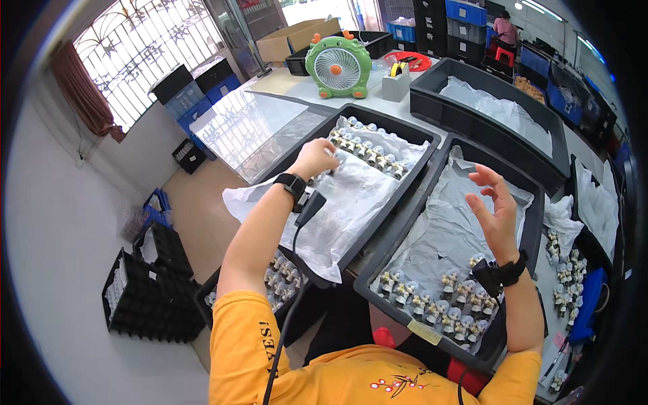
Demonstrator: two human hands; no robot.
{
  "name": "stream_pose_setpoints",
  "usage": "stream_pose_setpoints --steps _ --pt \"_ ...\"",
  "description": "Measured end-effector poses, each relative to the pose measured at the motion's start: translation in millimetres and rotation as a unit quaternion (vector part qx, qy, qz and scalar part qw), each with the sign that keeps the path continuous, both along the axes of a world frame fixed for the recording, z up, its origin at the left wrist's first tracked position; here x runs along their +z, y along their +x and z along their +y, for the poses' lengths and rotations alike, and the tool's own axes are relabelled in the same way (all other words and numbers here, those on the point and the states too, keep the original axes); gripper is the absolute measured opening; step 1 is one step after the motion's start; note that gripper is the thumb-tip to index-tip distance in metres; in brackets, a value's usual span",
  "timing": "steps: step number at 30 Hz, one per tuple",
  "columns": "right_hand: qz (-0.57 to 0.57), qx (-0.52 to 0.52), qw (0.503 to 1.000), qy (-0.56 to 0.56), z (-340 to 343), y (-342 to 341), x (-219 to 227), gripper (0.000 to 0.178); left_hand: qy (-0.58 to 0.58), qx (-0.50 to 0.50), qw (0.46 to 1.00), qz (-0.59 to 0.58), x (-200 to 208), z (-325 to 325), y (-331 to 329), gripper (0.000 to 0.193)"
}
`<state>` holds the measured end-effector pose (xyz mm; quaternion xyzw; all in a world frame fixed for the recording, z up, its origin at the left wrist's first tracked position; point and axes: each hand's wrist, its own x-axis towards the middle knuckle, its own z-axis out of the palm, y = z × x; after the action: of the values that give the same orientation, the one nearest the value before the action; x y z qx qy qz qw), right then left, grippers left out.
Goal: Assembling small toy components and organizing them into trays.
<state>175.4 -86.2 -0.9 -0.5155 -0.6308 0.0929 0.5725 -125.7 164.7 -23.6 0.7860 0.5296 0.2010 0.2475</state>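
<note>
My left hand (314, 159) is closed in a pinch on a small figurine (339, 157) with a pale blue-grey head, partly hidden by the fingers. It is over the black tray (385, 214) on the left, whose far end holds rows of similar figurines (370, 154) on white liner paper (364, 192). My right hand (496, 216) hovers above the second black tray (370, 289), its fingers apart and nothing in them. Several figurines (462, 290) stand in that tray's near end, on white paper (432, 236).
A green animal-shaped fan (339, 67) stands behind the trays, beside a tape dispenser (396, 82). Another black bin (486, 121) lies at the far right. More figurines (570, 280) are at the right edge. Below my left arm sits a crate of figurines (282, 278). A person (505, 30) is far back.
</note>
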Motion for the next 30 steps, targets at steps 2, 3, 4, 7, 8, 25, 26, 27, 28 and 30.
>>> stream_pose_setpoints --steps 2,3,4,7,8,25,26,27,28,30 --pt "0.008 -0.005 1.0 -0.007 1.0 2.0 -2.8 0.043 -0.085 0.059 0.99 0.093 -4.0 -6.2 -8.2 0.034" --pt "0.013 -0.007 1.0 -0.011 0.5 3.3 -2.9 0.041 -0.053 0.031 0.987 0.146 -8.9 -7.5 -10.6 0.032" --pt "0.019 -0.008 1.0 -0.017 0.4 4.1 -3.9 0.039 -0.022 0.003 0.98 0.197 -16.2 -6.9 -13.8 0.031" --pt "0.023 -0.007 1.0 -0.018 0.9 1.9 -3.8 0.035 0.064 0.012 0.967 0.246 -39.3 2.4 -15.3 0.031" --pt "0.024 -0.014 0.999 -0.026 0.9 3.5 -5.1 0.035 0.058 0.003 0.967 0.247 -39.7 1.0 -9.4 0.031" --pt "-0.396 0.178 0.775 -0.46 -15.6 3.1 -52.4 0.039 -0.073 -0.251 0.95 -0.168 38.1 -106.7 96.7 0.031" --pt "-0.386 0.191 0.779 -0.456 -16.0 1.3 -52.6 0.039 -0.174 -0.288 0.913 -0.232 38.6 -120.2 109.8 0.032" --pt "-0.39 0.194 0.776 -0.456 -14.3 -1.0 -53.1 0.038 -0.179 -0.319 0.891 -0.269 38.4 -134.5 119.4 0.032" --pt "-0.393 0.196 0.774 -0.457 -12.7 -2.5 -52.5 0.036 -0.213 -0.33 0.872 -0.291 36.9 -145.5 126.5 0.032" --pt "-0.342 0.194 0.821 -0.413 -9.9 -0.1 -48.8 0.035 -0.248 -0.367 0.829 -0.342 30.6 -161.3 133.3 0.035"
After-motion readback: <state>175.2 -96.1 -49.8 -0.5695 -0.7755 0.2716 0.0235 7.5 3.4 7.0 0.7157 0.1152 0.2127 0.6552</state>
